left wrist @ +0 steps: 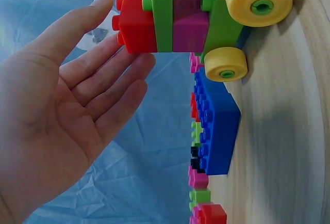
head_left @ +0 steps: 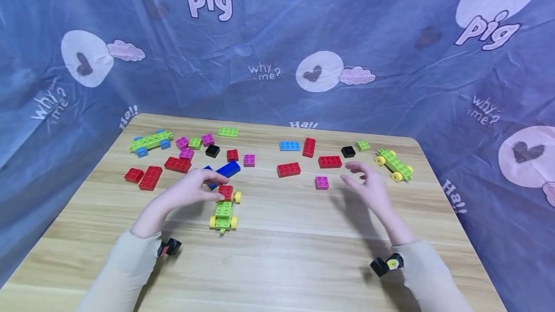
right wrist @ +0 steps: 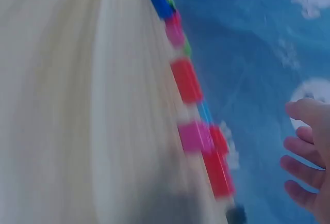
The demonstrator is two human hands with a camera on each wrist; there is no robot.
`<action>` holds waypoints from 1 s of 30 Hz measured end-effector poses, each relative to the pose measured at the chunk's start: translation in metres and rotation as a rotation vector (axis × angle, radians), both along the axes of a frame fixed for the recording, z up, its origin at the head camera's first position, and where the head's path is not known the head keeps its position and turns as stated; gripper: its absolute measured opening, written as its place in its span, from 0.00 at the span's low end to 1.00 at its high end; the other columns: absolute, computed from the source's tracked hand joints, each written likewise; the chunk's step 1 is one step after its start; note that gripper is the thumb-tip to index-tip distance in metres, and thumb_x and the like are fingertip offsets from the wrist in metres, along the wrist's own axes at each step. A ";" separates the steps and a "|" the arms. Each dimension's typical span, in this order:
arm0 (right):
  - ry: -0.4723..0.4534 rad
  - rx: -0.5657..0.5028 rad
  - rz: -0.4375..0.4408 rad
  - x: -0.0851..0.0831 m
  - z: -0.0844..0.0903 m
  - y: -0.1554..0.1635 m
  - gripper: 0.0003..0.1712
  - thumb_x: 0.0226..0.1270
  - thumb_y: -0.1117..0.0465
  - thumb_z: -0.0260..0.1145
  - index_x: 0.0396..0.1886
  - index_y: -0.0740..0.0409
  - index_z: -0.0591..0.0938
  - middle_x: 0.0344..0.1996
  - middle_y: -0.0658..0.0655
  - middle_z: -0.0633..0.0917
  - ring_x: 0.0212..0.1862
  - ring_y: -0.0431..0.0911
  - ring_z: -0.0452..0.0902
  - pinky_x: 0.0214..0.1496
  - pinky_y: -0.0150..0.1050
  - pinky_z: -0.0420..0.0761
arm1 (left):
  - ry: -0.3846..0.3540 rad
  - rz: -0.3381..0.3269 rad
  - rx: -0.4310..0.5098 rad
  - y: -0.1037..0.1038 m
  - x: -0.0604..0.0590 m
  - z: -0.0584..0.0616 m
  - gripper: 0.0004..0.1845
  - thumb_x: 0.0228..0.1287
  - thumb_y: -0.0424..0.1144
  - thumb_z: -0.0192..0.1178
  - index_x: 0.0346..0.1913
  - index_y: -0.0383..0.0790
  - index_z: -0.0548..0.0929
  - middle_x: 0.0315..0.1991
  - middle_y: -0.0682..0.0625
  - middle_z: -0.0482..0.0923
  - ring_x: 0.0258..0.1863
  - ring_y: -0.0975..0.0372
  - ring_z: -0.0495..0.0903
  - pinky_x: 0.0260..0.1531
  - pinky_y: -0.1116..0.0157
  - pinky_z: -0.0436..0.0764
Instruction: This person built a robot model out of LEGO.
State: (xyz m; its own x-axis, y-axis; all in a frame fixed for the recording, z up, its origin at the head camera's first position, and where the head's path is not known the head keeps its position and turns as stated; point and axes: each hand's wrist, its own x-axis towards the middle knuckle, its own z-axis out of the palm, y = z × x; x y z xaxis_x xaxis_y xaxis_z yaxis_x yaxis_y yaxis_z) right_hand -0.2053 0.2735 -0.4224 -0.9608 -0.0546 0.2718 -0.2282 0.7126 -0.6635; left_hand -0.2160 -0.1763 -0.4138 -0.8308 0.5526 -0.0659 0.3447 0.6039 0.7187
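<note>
A toy car [head_left: 223,210] of building bricks stands left of centre on the table, with a lime-green base and yellow wheels [left wrist: 258,2]. Stacked on it are a magenta brick [left wrist: 190,20], a lime-green piece [left wrist: 163,17] and a red brick [left wrist: 138,20] on top. My left hand [head_left: 197,188] is at the red brick, its fingers extended along the brick's side and the thumb near its studs; whether they press on it is hard to tell. Over the right side of the table hovers my right hand [head_left: 367,186], fingers loosely bent, holding nothing, near a magenta brick [head_left: 322,183].
Blue bricks [head_left: 228,169] lie just behind the car. Red bricks [head_left: 151,178] and several small bricks spread along the back left. A blue-wheeled green base [head_left: 151,142] stands at far left, a yellow-wheeled one [head_left: 394,165] at far right. Printed blue cloth [head_left: 269,37] hangs behind.
</note>
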 end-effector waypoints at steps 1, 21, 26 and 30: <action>0.020 0.010 -0.022 -0.002 0.001 0.008 0.22 0.62 0.63 0.69 0.53 0.69 0.79 0.49 0.68 0.84 0.50 0.61 0.79 0.51 0.58 0.78 | -0.003 0.001 0.001 0.000 0.001 0.000 0.24 0.60 0.40 0.69 0.56 0.31 0.81 0.51 0.42 0.84 0.51 0.50 0.81 0.52 0.49 0.80; 0.006 0.194 -0.267 -0.039 0.016 0.128 0.24 0.67 0.58 0.65 0.56 0.70 0.77 0.49 0.73 0.81 0.51 0.62 0.75 0.43 0.34 0.70 | -0.017 0.033 -0.009 -0.004 0.006 -0.001 0.24 0.59 0.40 0.69 0.57 0.34 0.81 0.52 0.44 0.83 0.53 0.51 0.80 0.54 0.49 0.79; -0.082 0.171 -0.289 -0.047 0.009 0.146 0.28 0.69 0.53 0.64 0.59 0.70 0.75 0.54 0.74 0.79 0.55 0.64 0.73 0.41 0.30 0.66 | -0.015 0.042 -0.008 -0.004 0.008 -0.001 0.24 0.60 0.40 0.69 0.57 0.34 0.81 0.53 0.43 0.83 0.54 0.50 0.80 0.55 0.49 0.78; -0.143 0.155 -0.280 -0.052 0.002 0.155 0.31 0.70 0.51 0.63 0.62 0.70 0.73 0.56 0.74 0.77 0.57 0.65 0.71 0.42 0.32 0.66 | -0.010 0.055 -0.010 -0.005 0.009 -0.003 0.23 0.60 0.40 0.69 0.56 0.35 0.82 0.52 0.43 0.83 0.54 0.49 0.80 0.56 0.48 0.78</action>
